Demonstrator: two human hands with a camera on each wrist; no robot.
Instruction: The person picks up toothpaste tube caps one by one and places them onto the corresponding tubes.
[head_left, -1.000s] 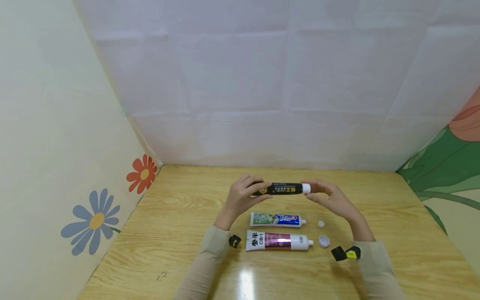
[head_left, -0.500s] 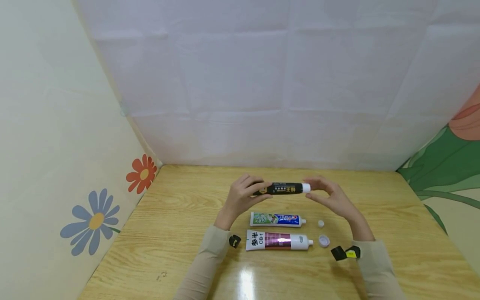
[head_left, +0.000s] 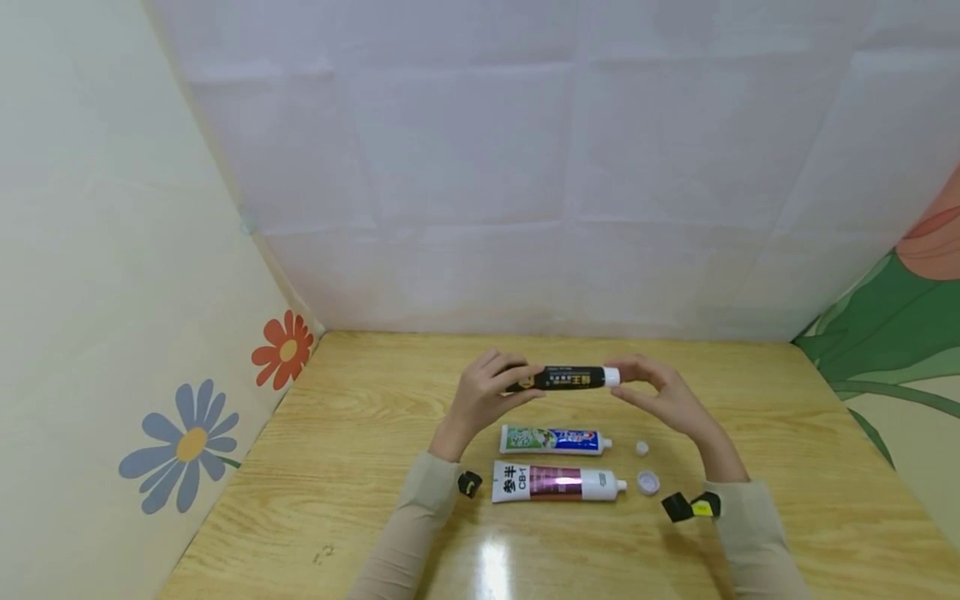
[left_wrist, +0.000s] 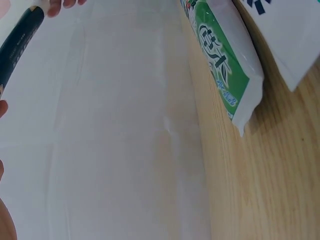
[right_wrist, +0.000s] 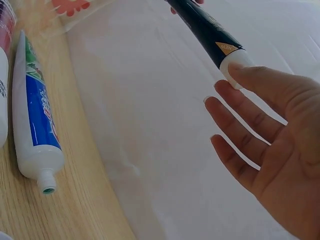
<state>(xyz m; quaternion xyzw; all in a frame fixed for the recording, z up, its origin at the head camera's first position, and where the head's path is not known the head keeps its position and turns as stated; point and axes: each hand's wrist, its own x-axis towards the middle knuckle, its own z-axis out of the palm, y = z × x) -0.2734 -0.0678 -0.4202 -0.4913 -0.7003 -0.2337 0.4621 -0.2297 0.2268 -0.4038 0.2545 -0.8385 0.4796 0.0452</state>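
Tube in black (head_left: 572, 378) level above the table (head_left: 360, 500); your left hand (head_left: 480, 393) grips its tail end, your right hand (head_left: 671, 402) pinches its white cap (head_left: 612, 377). Nearer you, blue-green tube (head_left: 555, 439) and pink-and-white tube (head_left: 555, 482), nozzles bare, small cap (head_left: 642, 448) and larger cap (head_left: 648, 482) just beside.

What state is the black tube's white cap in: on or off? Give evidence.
On: the white cap covers one end of the black tube, pinched by the right hand. Any loosening I cannot tell.
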